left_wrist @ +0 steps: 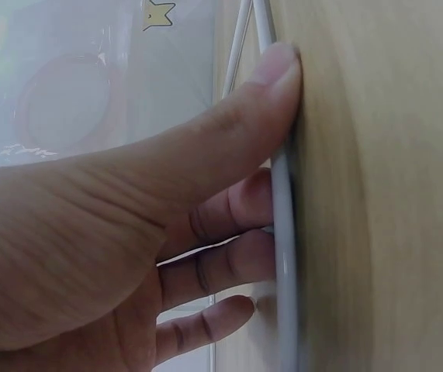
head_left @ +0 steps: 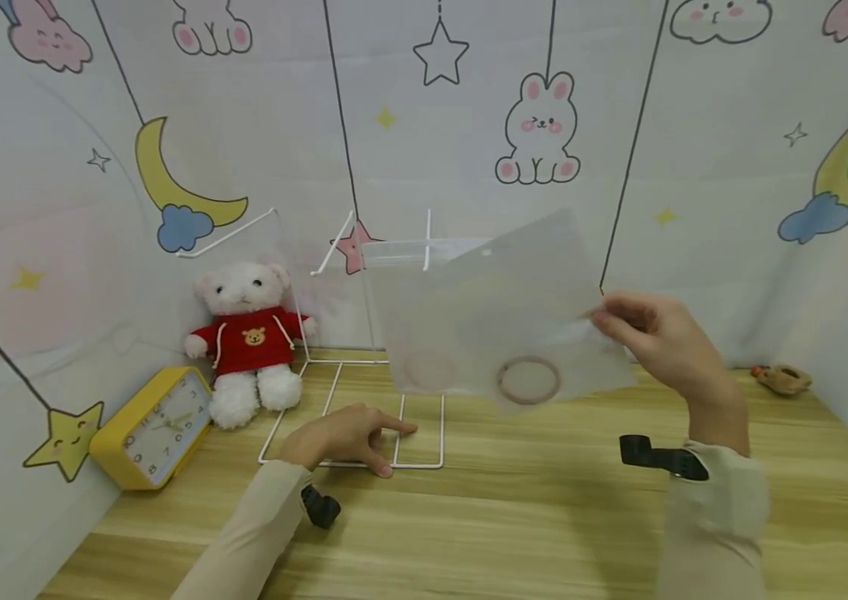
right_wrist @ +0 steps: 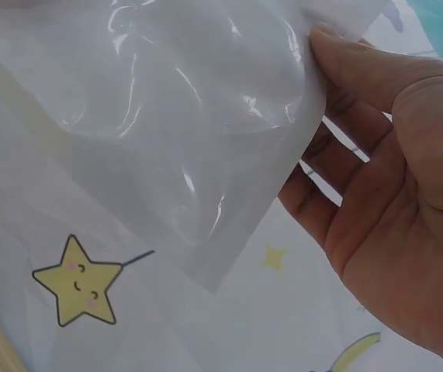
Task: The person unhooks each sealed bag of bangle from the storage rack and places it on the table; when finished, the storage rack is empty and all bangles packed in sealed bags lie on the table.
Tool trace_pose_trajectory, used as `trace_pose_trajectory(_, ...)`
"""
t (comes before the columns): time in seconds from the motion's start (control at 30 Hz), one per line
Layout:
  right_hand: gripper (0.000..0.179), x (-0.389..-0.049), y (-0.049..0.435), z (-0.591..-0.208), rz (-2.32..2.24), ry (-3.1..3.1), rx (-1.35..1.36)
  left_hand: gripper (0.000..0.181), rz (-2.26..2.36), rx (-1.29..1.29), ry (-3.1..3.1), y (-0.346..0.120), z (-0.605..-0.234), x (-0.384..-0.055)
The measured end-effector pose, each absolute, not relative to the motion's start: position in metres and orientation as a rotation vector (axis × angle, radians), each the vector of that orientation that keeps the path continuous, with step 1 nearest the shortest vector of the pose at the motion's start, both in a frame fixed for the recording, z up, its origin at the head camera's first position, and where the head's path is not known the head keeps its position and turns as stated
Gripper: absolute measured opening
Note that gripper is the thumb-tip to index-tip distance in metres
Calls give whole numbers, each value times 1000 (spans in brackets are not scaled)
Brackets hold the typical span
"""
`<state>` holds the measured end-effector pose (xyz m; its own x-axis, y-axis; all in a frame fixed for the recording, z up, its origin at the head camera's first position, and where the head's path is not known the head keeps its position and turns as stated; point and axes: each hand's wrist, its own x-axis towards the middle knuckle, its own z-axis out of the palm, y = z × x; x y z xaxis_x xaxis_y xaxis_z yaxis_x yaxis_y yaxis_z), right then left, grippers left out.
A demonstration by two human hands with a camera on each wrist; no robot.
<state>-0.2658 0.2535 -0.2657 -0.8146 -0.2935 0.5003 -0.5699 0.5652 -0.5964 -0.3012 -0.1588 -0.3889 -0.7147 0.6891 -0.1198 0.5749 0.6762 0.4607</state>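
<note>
Thumb and fingers of my right hand (head_left: pixel 656 342) pinch the right edge of a clear plastic bag (head_left: pixel 544 283), held up and tilted. A brownish ring (head_left: pixel 529 402) shows in its lower part. Behind and left of it, another clear bag (head_left: pixel 393 308) hangs at the white wire rack (head_left: pixel 419 466), with a fainter pinkish ring (left_wrist: pixel 27 85) in it. My left hand (head_left: pixel 344 437) rests low on the rack's base. In the left wrist view its thumb (left_wrist: pixel 275 74) lies at the front wire, while the other fingertips are partly hidden behind that wire.
A white teddy bear in a red hoodie (head_left: pixel 251 337) sits beside the rack on the left. Nearer stands a yellow clock (head_left: pixel 153 429). A small brown object (head_left: pixel 784 379) lies at the back right of the wooden table (head_left: pixel 514 533). Printed cloth (head_left: pixel 454 150) forms the walls.
</note>
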Motion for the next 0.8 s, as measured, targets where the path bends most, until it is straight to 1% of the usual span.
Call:
trace_pose_trajectory(0.13, 32, -265, 263, -268, 1110, -2479, 682, 66, 578, 1018, 2615, -160, -390, -303)
trace_pose_trajectory(0.3, 29, -267, 275, -273, 1092, -2487, 668, 67, 569, 1018, 2616, -160, -391, -304)
trace_pose_trajectory(0.53, 19, -268, 292, -280, 1128, -2465, 663, 67, 559, 1023, 2623, -161, -392, -303)
trace_pose_trajectory(0.8, 23, -264, 311, -286, 1178, -2486, 590, 67, 567, 964, 2621, -160, -394, -302)
